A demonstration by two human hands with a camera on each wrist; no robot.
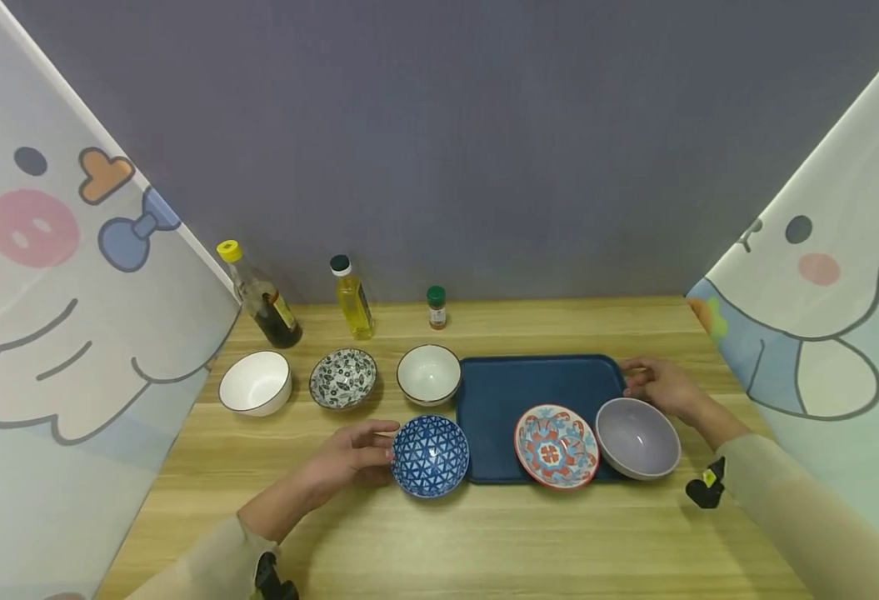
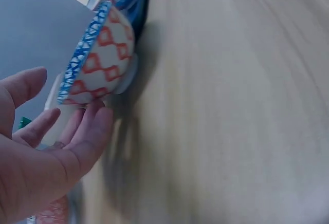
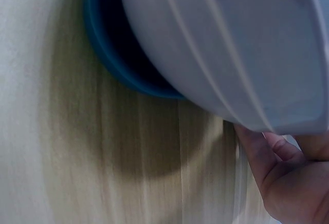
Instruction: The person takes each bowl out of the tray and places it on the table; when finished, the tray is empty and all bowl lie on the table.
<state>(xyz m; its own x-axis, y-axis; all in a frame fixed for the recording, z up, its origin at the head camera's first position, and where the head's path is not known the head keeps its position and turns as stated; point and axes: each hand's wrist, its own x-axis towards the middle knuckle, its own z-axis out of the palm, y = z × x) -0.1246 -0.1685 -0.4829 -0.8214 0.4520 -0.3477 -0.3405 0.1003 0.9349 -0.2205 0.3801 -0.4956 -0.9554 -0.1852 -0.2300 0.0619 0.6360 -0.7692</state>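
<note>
- Far left, a pale wall panel [image 1: 42, 308] with a big cartoon on it: pink snout, blue bow, leaning in at an angle.
- Tabletop [image 1: 529, 542] is light, yellowish wood grain, running from that panel across to the other one.
- On it at the left: white bowl [image 1: 256, 383], with a yellow-capped dark sauce bottle [image 1: 267, 308] behind it.
- Next along, a black-and-white patterned bowl [image 1: 342, 379] and a dark-capped oil bottle [image 1: 354, 304] near the back.
- Left hand [image 1: 345, 457] is loose, not gripping anything, fingertips right up at the blue bowl [image 1: 430, 456], which sits just left of the tray.
- Behind that bowl there's another, dark-rimmed one [image 1: 429, 375], plus a little green-capped jar [image 1: 437, 307].
- Plain grey-purple back wall [image 1: 439, 150] behind it all.
- Navy tray [image 1: 529, 387] flat on the wood, red-rimmed floral bowl [image 1: 556, 447] at its front edge, lavender-grey bowl [image 1: 637, 438] over its front right corner.
- Right hand [image 1: 658, 386] is at the tray's right edge, behind the grey bowl; can't tell if it's actually grasping.
- Far right, another slanted cartoon panel [image 1: 851, 358], pink cheek and all.
</note>
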